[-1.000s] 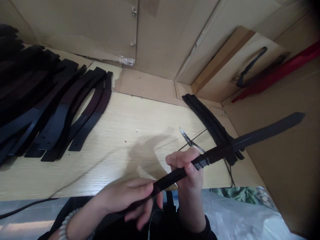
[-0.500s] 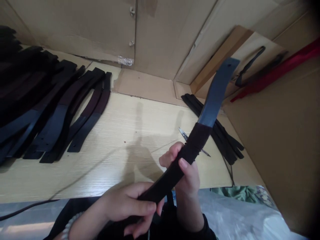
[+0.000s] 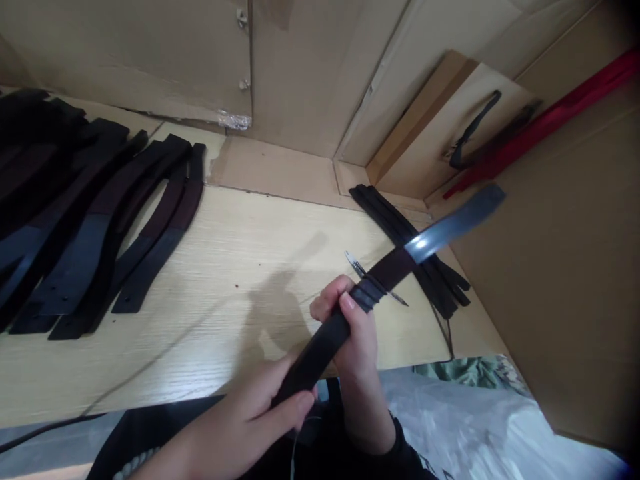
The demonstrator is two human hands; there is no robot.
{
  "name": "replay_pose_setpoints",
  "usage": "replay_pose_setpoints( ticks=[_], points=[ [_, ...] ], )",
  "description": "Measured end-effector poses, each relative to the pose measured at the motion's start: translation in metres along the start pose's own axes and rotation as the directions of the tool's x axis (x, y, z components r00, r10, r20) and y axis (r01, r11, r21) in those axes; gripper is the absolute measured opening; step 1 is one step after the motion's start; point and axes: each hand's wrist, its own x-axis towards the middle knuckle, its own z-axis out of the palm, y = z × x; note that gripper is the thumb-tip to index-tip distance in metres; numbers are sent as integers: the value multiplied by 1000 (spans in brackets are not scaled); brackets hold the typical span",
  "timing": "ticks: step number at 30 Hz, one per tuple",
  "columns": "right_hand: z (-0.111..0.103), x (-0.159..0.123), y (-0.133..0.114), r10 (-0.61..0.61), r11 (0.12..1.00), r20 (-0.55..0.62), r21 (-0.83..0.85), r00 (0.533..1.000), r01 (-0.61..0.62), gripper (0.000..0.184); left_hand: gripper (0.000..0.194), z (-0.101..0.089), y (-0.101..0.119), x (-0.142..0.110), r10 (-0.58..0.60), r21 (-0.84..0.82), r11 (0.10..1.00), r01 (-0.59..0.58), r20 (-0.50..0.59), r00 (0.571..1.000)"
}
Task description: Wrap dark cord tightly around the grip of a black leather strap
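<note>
A long curved dark strip [image 3: 325, 347] slants across the front, its far end [image 3: 450, 223] smooth, blue-grey and shiny. Dark brown cloth covers its middle and bunches into folds [image 3: 373, 290]. My right hand [image 3: 357, 327] is closed round the strip just below the folds, thumb on top. Around the near end wraps my left hand [image 3: 270, 410], with its thumb along the strip and most fingers hidden beneath. A thin pale thread [image 3: 294, 447] hangs below the left hand. Partly under the strip, a slim pointed metal tool [image 3: 356, 265] lies on the table.
Many similar curved strips [image 3: 155, 247] are piled on the left of the wooden table [image 3: 200, 333]. Several black strips [image 3: 435, 287] lie at the right. Cardboard walls [image 3: 300, 87] enclose the back and right; a paper bag [image 3: 460, 113] and red strip [image 3: 550, 123] are there.
The strip's far end has swung right and down, and the strip has turned. The cloth folds now look thicker beside my right hand. My view has shifted slightly right.
</note>
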Motion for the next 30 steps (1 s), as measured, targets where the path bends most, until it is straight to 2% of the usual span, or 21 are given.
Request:
replay_pose_setpoints(
  ticks=[2, 4, 6, 9, 11, 12, 14, 16, 18, 20, 22, 24, 25, 27, 30],
  points=[
    [-2, 2, 4, -25, 997, -42, -72, 999, 22, 26, 23, 6, -5, 4, -13, 131, 991, 42, -218, 976],
    [-4, 4, 7, -28, 997, -59, -79, 998, 23, 23, 22, 11, -11, 8, -21, 168, 982, 81, -330, 944],
    [-5, 4, 8, -18, 998, -52, -61, 998, 15, 24, 21, 13, -17, 10, -32, 127, 989, 75, -307, 951],
    [-5, 4, 6, 23, 1000, 35, -2, 999, -23, 32, 32, 13, -23, 9, 1, 10, 1000, 0, -122, 992],
    [-4, 3, 3, 52, 995, 120, 81, 991, -62, 36, 47, 11, -24, 7, 33, -63, 997, -33, -5, 999],
    [-3, 3, 3, 59, 992, 137, 104, 989, -74, 37, 50, 11, -24, 6, 33, -81, 996, -31, 18, 999],
    [-3, 3, 3, 60, 994, 95, 82, 994, -68, 34, 41, 10, -21, 6, -13, -75, 997, 11, -22, 1000],
    [-4, 3, 5, 44, 999, 3, -9, 999, -44, 28, 25, 11, -16, 7, -67, -36, 997, 62, -136, 988],
    [-5, 3, 7, 24, 998, -45, -61, 999, -26, 25, 19, 11, -13, 9, -94, -5, 995, 95, -229, 969],
    [-5, 2, 8, 11, 999, -39, -52, 999, -13, 26, 21, 8, -12, 10, -97, -14, 995, 96, -206, 974],
    [-4, 1, 7, 2, 1000, -4, -19, 1000, -2, 32, 28, 5, -13, 9, -71, -49, 997, 67, -86, 994],
    [-4, 1, 6, -5, 1000, 30, 21, 1000, 5, 40, 45, 2, -15, 7, -31, -76, 997, 33, 26, 999],
    [-4, 2, 6, -10, 999, 43, 34, 999, 8, 43, 53, 1, -16, 6, -23, -77, 997, 26, 49, 999],
    [-4, 3, 5, -16, 999, 65, 45, 998, 13, 46, 53, 2, -17, 4, -33, -45, 998, 34, 14, 999],
    [-5, 5, 3, 0, 997, 46, -77, 999, 3, 41, 30, 6, -16, 5, -71, 59, 995, 83, -172, 983]
  ],
)
